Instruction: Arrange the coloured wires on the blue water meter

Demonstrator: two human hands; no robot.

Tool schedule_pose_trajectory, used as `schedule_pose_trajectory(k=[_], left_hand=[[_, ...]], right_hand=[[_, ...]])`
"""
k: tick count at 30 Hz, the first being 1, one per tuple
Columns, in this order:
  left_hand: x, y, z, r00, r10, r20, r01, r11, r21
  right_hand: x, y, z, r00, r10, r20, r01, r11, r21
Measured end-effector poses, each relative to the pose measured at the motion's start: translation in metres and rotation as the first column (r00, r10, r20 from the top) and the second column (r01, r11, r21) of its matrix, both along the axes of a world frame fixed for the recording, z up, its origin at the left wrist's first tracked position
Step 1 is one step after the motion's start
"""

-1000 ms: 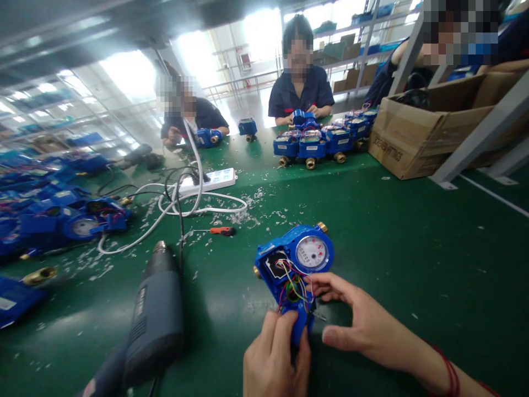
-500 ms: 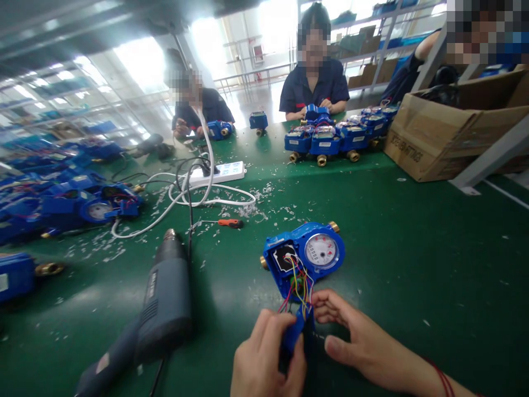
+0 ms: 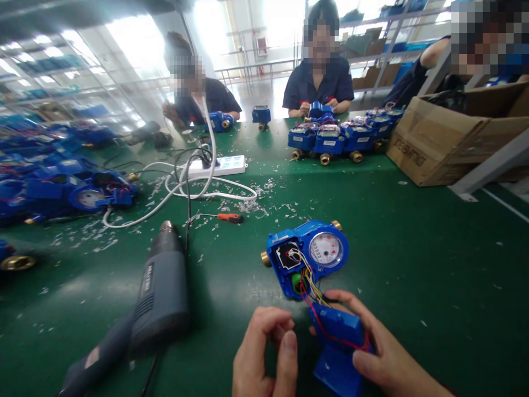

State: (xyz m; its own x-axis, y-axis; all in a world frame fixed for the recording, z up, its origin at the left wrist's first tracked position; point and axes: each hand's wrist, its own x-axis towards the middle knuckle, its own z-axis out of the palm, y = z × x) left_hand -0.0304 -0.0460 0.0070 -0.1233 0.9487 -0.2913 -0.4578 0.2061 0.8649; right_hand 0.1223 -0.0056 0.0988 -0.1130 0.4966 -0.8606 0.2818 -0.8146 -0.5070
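Note:
A blue water meter (image 3: 326,251) with a round white dial and brass ends lies on the green table before me. Its square compartment is uncovered, showing a black panel and a round green part. Red, yellow and white wires run from there to a blue plastic cover (image 3: 336,324) with a hinged flap. My right hand (image 3: 386,353) grips this cover by its right side, fingers behind it and thumb in front. To the left, my left hand (image 3: 262,353) holds nothing, its fingers curled and apart from the thumb.
At left lies a heat gun (image 3: 163,292). Beyond it are an orange-handled screwdriver (image 3: 230,218), a white power strip (image 3: 227,165) with looping cables, and plastic scraps. Blue meters (image 3: 330,142) stand farther back, near a cardboard box (image 3: 433,138). Co-workers sit across the table.
The blue cover has moved right and turned, its flap showing below. My left hand has let go of it, and my right hand has taken hold. The co-workers' hands have shifted slightly.

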Motion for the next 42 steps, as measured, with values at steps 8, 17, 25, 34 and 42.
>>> schedule_pose_trajectory(k=[8,17,25,34,42], left_hand=[[0.001,0.011,-0.028,0.951,-0.221,-0.214,0.268,0.938,0.219],[0.002,0.024,-0.033,0.861,-0.078,-0.503,0.331,0.837,0.435],[-0.005,0.051,-0.029,0.759,-0.321,-0.566,0.613,0.645,0.456],[0.009,0.061,-0.029,0.872,-0.274,-0.406,0.439,0.805,0.399],[0.01,0.085,-0.018,0.902,-0.306,-0.305,0.373,0.907,0.194]], right_hand=[[0.005,0.002,0.007,0.941,-0.338,0.012,0.337,0.934,-0.117],[-0.004,0.003,0.009,0.946,-0.32,0.048,0.324,0.937,-0.133],[-0.001,0.007,0.014,0.931,-0.33,-0.153,0.306,0.938,-0.162],[-0.016,0.012,0.023,0.976,-0.183,0.116,0.189,0.981,-0.045],[-0.016,0.013,0.017,0.99,0.002,0.139,0.01,0.997,-0.083]])
